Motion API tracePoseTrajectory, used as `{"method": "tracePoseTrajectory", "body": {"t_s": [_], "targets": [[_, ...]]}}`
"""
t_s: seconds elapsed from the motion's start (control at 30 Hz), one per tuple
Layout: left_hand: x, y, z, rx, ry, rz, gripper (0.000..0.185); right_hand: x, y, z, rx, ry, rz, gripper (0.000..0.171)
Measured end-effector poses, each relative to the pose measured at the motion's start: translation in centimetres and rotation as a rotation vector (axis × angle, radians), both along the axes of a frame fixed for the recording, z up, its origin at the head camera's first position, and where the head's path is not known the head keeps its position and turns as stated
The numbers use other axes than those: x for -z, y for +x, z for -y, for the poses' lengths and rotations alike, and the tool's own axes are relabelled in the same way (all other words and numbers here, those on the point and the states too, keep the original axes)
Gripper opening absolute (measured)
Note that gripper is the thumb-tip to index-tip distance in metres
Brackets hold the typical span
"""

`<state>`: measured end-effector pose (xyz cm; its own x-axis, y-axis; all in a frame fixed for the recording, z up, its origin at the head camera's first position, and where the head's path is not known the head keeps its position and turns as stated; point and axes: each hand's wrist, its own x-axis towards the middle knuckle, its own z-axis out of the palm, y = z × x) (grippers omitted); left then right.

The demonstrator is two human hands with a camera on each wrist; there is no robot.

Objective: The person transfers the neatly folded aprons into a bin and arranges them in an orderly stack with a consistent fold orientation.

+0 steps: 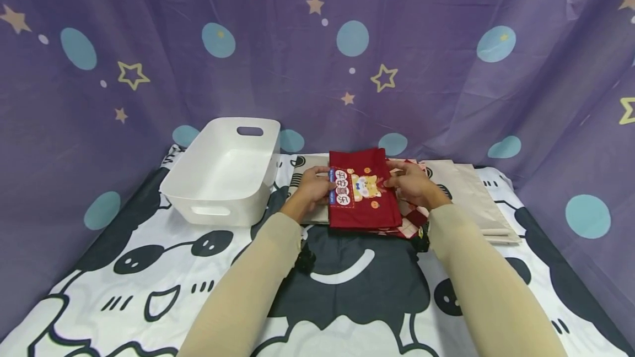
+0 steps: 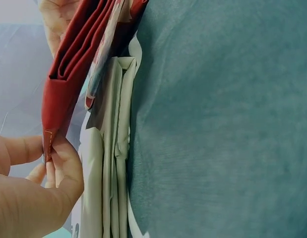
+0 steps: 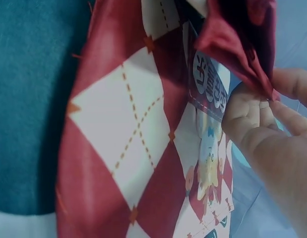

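Note:
A folded red cloth (image 1: 364, 194) with a cartoon print lies on a stack of folded cloths at the table's middle. My left hand (image 1: 311, 188) pinches its left edge, and in the left wrist view the thumb and fingers (image 2: 56, 158) nip the red fold (image 2: 69, 79). My right hand (image 1: 412, 183) grips its right edge; the right wrist view shows those fingers (image 3: 252, 111) on the red fold (image 3: 237, 44), above a red-and-white diamond cloth (image 3: 128, 129). Under the red piece lie beige folded cloths (image 2: 111, 163).
A white plastic bin (image 1: 223, 172) stands empty at the left, next to the stack. More beige folded cloth (image 1: 471, 194) lies to the right. A cartoon-print sheet (image 1: 163, 274) covers the table, and a purple star curtain (image 1: 317, 43) hangs behind and on both sides.

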<state>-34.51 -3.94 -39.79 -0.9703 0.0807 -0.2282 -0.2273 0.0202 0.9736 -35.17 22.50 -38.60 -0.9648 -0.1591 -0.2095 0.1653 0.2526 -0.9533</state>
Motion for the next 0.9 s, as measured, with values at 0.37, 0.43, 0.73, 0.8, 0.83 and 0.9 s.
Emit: {"method": "tracePoseTrajectory", "body": {"t_s": [0.37,0.43,0.73,0.8,0.83,0.9], "targets": [[-0.5,-0.2,-0.1,-0.021,-0.001,-0.076,0.052,-1.4,0.1,-0.2,-0.033,0.096,-0.102,0.074],[-0.7,-0.2,-0.1,-0.019,-0.01,-0.092,0.053,-1.8,0.1,-0.2,-0.038,0.102,-0.115,0.073],[-1.8,0.3,0.6,-0.028,0.035,-0.162,0.056,-3.4,0.2,0.2,-0.073,0.037,-0.18,0.073],[-2.1,0.3,0.7,-0.021,0.054,-0.173,0.057,-3.7,0.3,0.3,-0.076,0.036,-0.187,0.073],[-2.2,0.3,0.8,-0.017,0.062,-0.177,0.057,-3.8,0.4,0.4,-0.078,0.033,-0.189,0.073],[-2.4,0.3,0.9,-0.014,0.064,-0.186,0.058,-4.0,0.4,0.5,-0.08,0.029,-0.19,0.074]]}}
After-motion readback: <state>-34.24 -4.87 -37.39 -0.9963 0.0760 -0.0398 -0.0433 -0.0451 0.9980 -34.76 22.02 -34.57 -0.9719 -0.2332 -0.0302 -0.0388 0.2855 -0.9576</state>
